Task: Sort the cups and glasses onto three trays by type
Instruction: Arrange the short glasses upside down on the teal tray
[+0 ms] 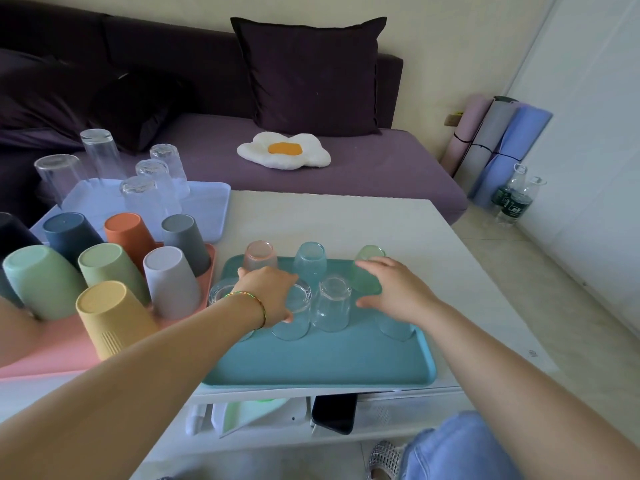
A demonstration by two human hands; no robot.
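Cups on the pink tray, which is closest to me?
The yellow cup, upside down at the front of the pink tray; the only yellow one, ridged near its rim.

Three trays [311, 362], five tall glasses [100, 150], eight cups [114, 317], seven tumblers [332, 303]

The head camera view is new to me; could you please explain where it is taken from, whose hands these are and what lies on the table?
There is no machine here: a person wears one camera on the head, looking down at their own bare hands. On the white table stand three trays. The pink tray carries upside-down opaque coloured cups, the pale blue tray tall clear glasses, the teal tray small glasses, some tinted. The left hand lies over a clear small glass; whether it grips it is hidden. The right hand is open, spread above the teal tray, seemingly holding nothing.
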